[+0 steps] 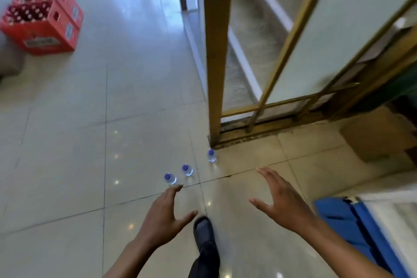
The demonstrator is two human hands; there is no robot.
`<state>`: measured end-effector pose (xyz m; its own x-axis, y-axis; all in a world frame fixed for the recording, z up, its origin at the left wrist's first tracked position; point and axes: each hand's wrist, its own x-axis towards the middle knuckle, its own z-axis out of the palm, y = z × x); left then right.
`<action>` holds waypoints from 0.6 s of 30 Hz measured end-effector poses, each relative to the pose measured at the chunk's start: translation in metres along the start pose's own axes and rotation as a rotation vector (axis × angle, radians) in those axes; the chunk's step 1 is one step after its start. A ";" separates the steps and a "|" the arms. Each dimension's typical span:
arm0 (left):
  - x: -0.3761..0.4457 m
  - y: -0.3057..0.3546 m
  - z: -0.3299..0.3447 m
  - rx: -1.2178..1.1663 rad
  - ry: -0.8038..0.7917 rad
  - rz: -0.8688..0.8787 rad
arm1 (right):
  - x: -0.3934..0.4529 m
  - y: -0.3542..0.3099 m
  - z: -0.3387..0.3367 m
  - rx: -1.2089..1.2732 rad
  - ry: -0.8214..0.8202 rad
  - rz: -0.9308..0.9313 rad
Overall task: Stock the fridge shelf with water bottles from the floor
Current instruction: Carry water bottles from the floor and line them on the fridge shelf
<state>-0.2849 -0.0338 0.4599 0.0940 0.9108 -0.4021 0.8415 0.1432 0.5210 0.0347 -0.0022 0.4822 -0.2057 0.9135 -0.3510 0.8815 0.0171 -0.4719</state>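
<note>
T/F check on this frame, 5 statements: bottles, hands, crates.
1. Three water bottles stand upright on the tiled floor. True.
2. The left hand grips a bottle. False: its fingers are spread and hold nothing; the fingertips only reach toward the nearest bottle.
3. The right hand is open and empty. True.
4. The bottle caps are red. False: they are blue.
5. The red crates sit beside the right hand. False: they are far off at the upper left; near the right arm is a blue object.
</note>
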 end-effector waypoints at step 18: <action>0.323 -0.253 0.329 -0.736 0.246 -0.659 | 0.399 0.148 0.392 0.200 -0.065 0.137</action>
<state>-0.2929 0.0968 -0.0495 -0.4519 0.6074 -0.6533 0.1426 0.7721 0.6193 -0.0835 0.2053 -0.0450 -0.1225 0.8734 -0.4713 0.8025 -0.1922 -0.5648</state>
